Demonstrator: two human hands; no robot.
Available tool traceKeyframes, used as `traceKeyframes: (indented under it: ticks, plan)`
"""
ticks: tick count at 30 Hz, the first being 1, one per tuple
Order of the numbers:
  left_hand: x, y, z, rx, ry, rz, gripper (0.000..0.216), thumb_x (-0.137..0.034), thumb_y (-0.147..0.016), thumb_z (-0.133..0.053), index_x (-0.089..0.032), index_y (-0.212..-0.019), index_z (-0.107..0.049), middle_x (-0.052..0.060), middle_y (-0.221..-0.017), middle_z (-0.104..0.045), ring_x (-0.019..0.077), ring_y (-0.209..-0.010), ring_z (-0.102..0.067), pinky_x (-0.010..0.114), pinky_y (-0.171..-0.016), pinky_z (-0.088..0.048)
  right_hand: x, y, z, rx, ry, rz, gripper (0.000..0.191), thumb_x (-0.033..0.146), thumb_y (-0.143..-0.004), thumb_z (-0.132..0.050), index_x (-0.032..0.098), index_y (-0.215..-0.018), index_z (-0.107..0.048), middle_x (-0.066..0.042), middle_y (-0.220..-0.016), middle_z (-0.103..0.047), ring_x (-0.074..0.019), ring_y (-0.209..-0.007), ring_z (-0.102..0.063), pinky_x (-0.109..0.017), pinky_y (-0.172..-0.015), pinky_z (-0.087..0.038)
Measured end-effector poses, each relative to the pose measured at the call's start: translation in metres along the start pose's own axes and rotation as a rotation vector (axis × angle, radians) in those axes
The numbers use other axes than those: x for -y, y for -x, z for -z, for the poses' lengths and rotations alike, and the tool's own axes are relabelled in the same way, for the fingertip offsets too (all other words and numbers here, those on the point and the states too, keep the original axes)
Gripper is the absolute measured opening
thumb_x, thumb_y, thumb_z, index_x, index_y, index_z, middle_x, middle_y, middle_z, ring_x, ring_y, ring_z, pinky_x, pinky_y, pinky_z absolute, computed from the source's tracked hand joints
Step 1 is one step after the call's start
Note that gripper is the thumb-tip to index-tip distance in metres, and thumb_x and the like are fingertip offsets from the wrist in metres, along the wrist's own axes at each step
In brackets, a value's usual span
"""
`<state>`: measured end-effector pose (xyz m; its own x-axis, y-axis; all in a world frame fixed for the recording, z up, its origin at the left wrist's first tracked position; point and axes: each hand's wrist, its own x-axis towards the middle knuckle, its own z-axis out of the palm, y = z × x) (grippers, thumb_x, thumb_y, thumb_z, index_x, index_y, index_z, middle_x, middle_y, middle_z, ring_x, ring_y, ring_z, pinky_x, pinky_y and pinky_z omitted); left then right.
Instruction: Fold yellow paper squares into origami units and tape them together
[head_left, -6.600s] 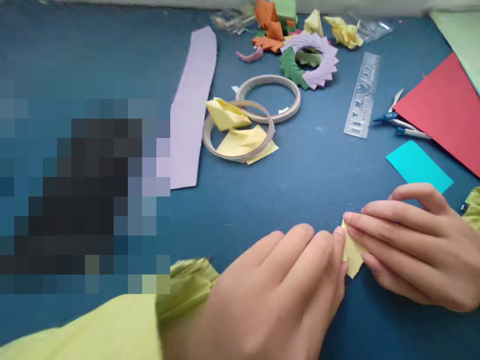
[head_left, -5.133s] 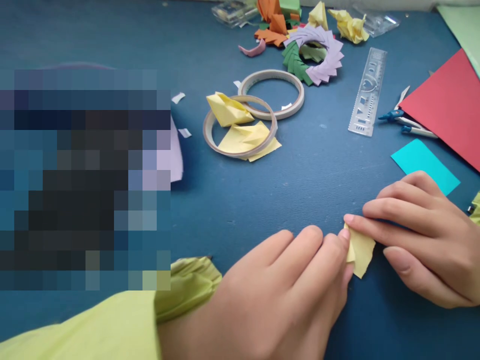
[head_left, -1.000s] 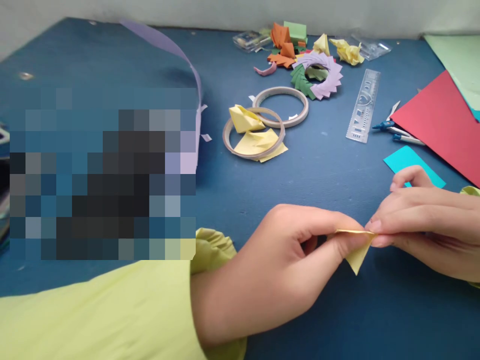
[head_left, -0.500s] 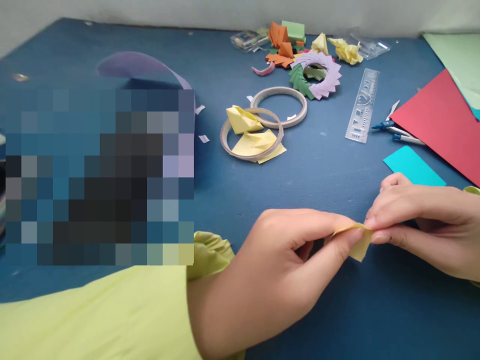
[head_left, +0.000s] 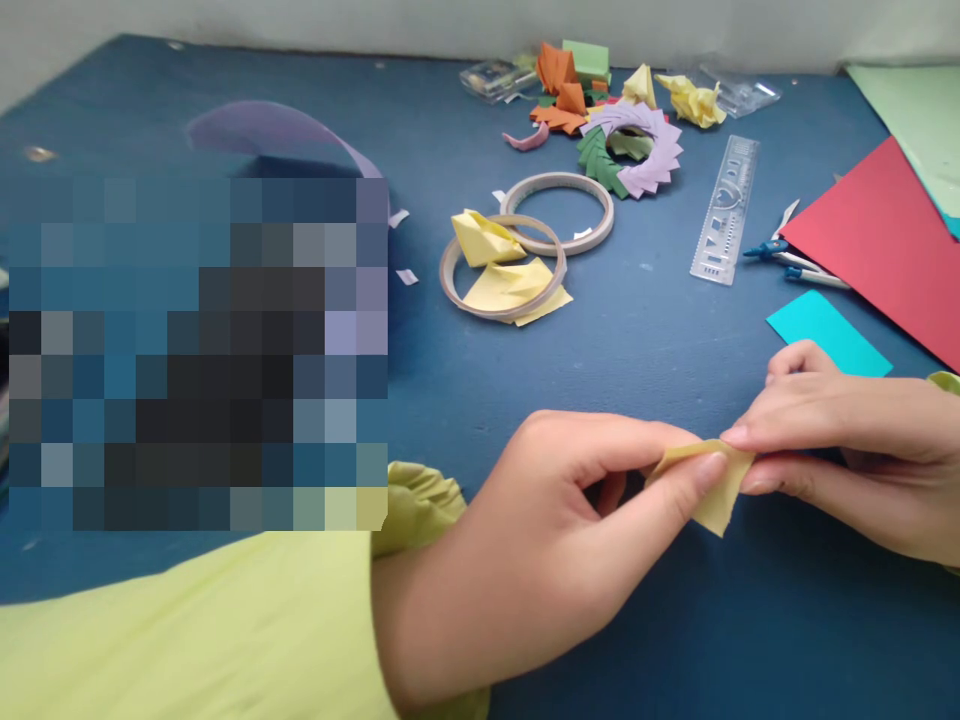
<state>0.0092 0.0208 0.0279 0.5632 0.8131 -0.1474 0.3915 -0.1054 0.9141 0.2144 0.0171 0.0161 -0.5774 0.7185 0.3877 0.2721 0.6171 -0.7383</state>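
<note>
A small folded yellow paper piece (head_left: 716, 495) is held just above the blue table (head_left: 645, 330) between both of my hands. My left hand (head_left: 555, 540), in a yellow-green sleeve, pinches its left edge with thumb and forefinger. My right hand (head_left: 847, 460) pinches its right side from the other direction, fingers stretched flat. The paper's lower corner points down toward the table.
Two tape rings (head_left: 525, 250) hold folded yellow pieces (head_left: 510, 285). Behind them lie a purple-and-green paper wreath (head_left: 634, 145), paper scraps, a clear ruler (head_left: 724, 210), a compass (head_left: 795, 260), a cyan slip (head_left: 825, 335) and a red sheet (head_left: 885, 235). A curled lilac strip (head_left: 277, 130) arches at left beside a blurred patch.
The yellow piece, earlier pressed flat on the table, is now lifted and pinched between both hands. The lilac strip has left the table and curled up over the blurred patch at left.
</note>
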Motion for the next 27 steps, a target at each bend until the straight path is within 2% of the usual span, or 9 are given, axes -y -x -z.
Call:
traceKeyframes:
  ticks: [3, 9, 13, 16, 20, 23, 27]
  plan:
    - [0.0002, 0.0001, 0.0003, 0.007, 0.000, -0.015, 0.032, -0.026, -0.088, -0.048, -0.017, -0.060, -0.062, -0.003, -0.054, -0.057, 0.0084, -0.049, -0.045, 0.018, -0.047, -0.035, -0.0005, 0.0011, 0.0004, -0.017, 0.030, 0.009, 0.021, 0.010, -0.083, -0.062, 0.021, -0.101, -0.061, 0.003, -0.080, -0.070, -0.0078, -0.064, -0.060, -0.031, -0.074, -0.041]
    - [-0.0008, -0.0007, 0.0004, 0.029, 0.058, -0.003, 0.027, -0.024, -0.087, -0.050, -0.017, -0.066, -0.065, -0.002, -0.058, -0.063, 0.0096, -0.052, -0.052, 0.018, -0.049, -0.039, 0.0001, 0.0026, 0.0022, -0.009, 0.096, 0.032, 0.014, 0.011, -0.084, -0.062, 0.018, -0.096, -0.062, 0.005, -0.074, -0.067, -0.0061, -0.063, -0.058, -0.030, -0.077, -0.038]
    - [-0.0011, -0.0020, 0.0004, 0.061, 0.071, 0.021, 0.029, -0.024, -0.086, -0.049, -0.017, -0.062, -0.064, -0.002, -0.058, -0.062, 0.0097, -0.052, -0.051, 0.018, -0.050, -0.039, 0.0023, 0.0024, 0.0031, 0.003, 0.195, 0.054, 0.007, 0.015, -0.087, -0.059, 0.018, -0.094, -0.060, 0.003, -0.076, -0.067, -0.0072, -0.064, -0.059, -0.032, -0.077, -0.038]
    - [-0.0018, -0.0029, 0.0010, 0.057, 0.121, 0.073, 0.029, -0.026, -0.084, -0.050, -0.017, -0.059, -0.062, -0.002, -0.055, -0.057, 0.0094, -0.051, -0.045, 0.018, -0.047, -0.037, 0.0035, 0.0026, 0.0020, -0.004, 0.257, 0.073, 0.011, 0.017, -0.089, -0.056, 0.019, -0.100, -0.058, 0.001, -0.079, -0.068, -0.0097, -0.067, -0.062, -0.033, -0.077, -0.040]
    - [-0.0047, -0.0035, 0.0030, 0.054, 0.241, 0.122, 0.032, -0.024, -0.083, -0.050, -0.016, -0.052, -0.053, -0.005, -0.049, -0.043, 0.0066, -0.047, -0.033, 0.015, -0.042, -0.029, 0.0033, 0.0037, 0.0005, -0.010, 0.288, 0.101, 0.023, 0.010, -0.088, -0.053, 0.018, -0.110, -0.055, 0.000, -0.081, -0.069, -0.0104, -0.067, -0.062, -0.034, -0.075, -0.041]
    - [-0.0051, -0.0032, 0.0035, 0.075, 0.279, 0.116, 0.032, -0.022, -0.083, -0.050, -0.015, -0.052, -0.053, -0.005, -0.050, -0.046, 0.0055, -0.046, -0.034, 0.014, -0.042, -0.029, 0.0031, 0.0032, 0.0012, 0.003, 0.302, 0.132, 0.026, 0.009, -0.086, -0.054, 0.016, -0.112, -0.054, -0.001, -0.084, -0.069, -0.0109, -0.070, -0.063, -0.034, -0.075, -0.041]
    - [-0.0025, -0.0021, 0.0027, 0.069, 0.204, 0.110, 0.032, -0.025, -0.085, -0.051, -0.015, -0.055, -0.056, -0.004, -0.051, -0.048, 0.0068, -0.049, -0.038, 0.016, -0.044, -0.031, 0.0055, 0.0004, 0.0029, 0.041, 0.365, 0.121, 0.015, 0.013, -0.092, -0.049, 0.018, -0.104, -0.057, 0.001, -0.078, -0.069, -0.0101, -0.067, -0.063, -0.033, -0.077, -0.039]
